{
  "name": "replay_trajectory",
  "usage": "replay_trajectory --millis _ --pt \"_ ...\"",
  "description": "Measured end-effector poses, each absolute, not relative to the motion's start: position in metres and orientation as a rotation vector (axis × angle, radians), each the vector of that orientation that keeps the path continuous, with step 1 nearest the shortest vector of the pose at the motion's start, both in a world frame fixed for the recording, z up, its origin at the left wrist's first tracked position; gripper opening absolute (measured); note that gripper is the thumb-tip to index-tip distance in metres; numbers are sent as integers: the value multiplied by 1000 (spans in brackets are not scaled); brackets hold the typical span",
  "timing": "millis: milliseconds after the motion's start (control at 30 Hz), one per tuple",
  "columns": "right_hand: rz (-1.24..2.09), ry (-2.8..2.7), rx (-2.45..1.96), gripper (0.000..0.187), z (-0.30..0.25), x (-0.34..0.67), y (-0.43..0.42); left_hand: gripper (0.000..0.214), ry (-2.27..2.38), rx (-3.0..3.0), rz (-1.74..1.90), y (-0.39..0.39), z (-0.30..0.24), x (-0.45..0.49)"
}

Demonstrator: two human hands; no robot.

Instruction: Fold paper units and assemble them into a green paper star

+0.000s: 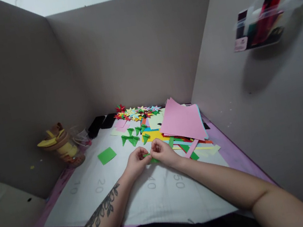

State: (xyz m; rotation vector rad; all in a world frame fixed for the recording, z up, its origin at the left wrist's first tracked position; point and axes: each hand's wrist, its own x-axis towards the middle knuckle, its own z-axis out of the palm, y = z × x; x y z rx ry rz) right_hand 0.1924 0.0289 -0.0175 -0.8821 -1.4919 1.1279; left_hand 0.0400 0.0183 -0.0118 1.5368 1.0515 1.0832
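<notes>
My left hand (138,161) and my right hand (162,152) meet over the white sheet, their fingertips pinching a small piece of green paper (154,160) between them. Fingers hide much of that piece, so its folded shape does not show fully. Just beyond my hands lie several folded green paper pieces (133,140). Left of my left hand, a flat green paper rectangle (107,155) rests apart from the rest.
Paper stars (136,112) in several colours are heaped at the back. Pink sheets (182,120) lie over coloured strips (192,147) on the right. A decorated pot (65,146) and two black items (102,123) stand or lie at left. A clear holder (262,27) hangs on the right wall.
</notes>
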Motion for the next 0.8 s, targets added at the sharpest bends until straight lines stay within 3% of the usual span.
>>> replay_trajectory --millis 600,700,800 --pt "1195 -1412 -983 17 -24 195 34 31 1044 1022 1402 30 -6 28" --pt "987 -1503 -1024 14 -22 200 34 32 1064 971 1464 32 -6 26" --pt "604 -1716 -997 25 -17 199 28 30 1103 972 1392 30 -5 29"
